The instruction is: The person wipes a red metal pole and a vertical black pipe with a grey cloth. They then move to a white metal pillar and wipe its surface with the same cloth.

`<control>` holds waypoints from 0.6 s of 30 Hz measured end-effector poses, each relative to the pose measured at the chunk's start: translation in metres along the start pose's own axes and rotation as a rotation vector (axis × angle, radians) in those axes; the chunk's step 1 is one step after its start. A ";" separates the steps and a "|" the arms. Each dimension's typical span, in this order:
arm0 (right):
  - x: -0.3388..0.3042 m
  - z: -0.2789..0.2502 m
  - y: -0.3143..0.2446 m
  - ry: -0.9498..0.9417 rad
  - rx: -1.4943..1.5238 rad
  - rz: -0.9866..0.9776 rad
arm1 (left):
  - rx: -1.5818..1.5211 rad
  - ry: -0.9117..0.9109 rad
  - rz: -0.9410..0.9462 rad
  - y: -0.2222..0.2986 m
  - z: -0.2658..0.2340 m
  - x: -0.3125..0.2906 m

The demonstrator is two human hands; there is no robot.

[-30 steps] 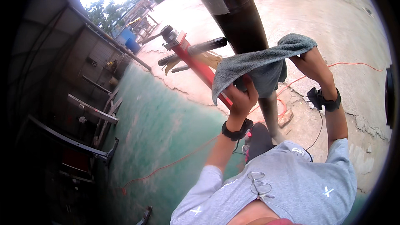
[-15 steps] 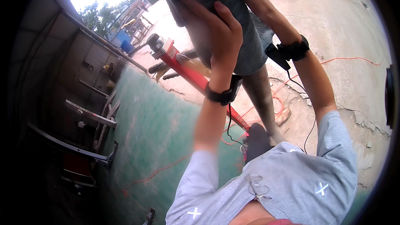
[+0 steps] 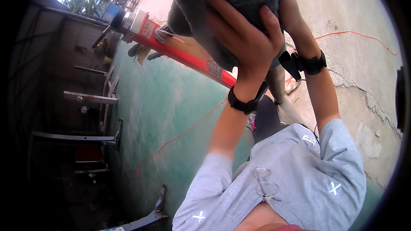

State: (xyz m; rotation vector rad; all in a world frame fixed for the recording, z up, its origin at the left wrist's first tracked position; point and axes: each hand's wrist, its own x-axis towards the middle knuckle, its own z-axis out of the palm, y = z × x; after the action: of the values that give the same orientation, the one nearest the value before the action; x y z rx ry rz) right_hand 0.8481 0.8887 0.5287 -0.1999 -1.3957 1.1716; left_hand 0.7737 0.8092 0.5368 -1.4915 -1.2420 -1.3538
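A dark grey plush towel (image 3: 184,15) is bunched around something at the top of the view, and what it covers is hidden. My left hand (image 3: 248,34) presses on the near side of the towel, its fingers curved over the cloth and partly sunk in its folds. My right hand (image 3: 291,10) is at the towel's right side, its fingers hidden behind the cloth. Below the towel a narrow brownish post-like shape (image 3: 276,83) runs down toward the floor. Both wrists wear black straps with small devices.
A red beam (image 3: 171,53) with a metal end fitting (image 3: 128,23) slants in from the left, close to my left forearm. An orange cord (image 3: 171,139) crosses the green floor (image 3: 145,102). Metal frames (image 3: 90,97) stand at the left, and cracked concrete (image 3: 359,68) lies at right.
Both hands and the towel have shifted right in the view. The red beam shows longer at the left, and less of the post-like shape is visible beneath the towel.
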 end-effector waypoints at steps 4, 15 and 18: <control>-0.042 -0.009 0.026 0.090 -0.029 0.109 | 0.069 -0.063 -0.043 0.001 -0.002 -0.054; -0.151 -0.007 0.120 0.415 -0.126 0.222 | -0.203 -0.225 -0.289 -0.037 0.014 -0.185; -0.134 0.015 0.083 0.402 -0.301 0.010 | -0.423 -0.165 -0.367 -0.040 0.009 -0.141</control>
State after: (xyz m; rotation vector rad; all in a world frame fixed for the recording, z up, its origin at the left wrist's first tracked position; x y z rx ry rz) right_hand 0.8257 0.8238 0.3864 -0.6220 -1.2038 0.8642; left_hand 0.7415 0.8037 0.3932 -1.7477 -1.4485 -1.8555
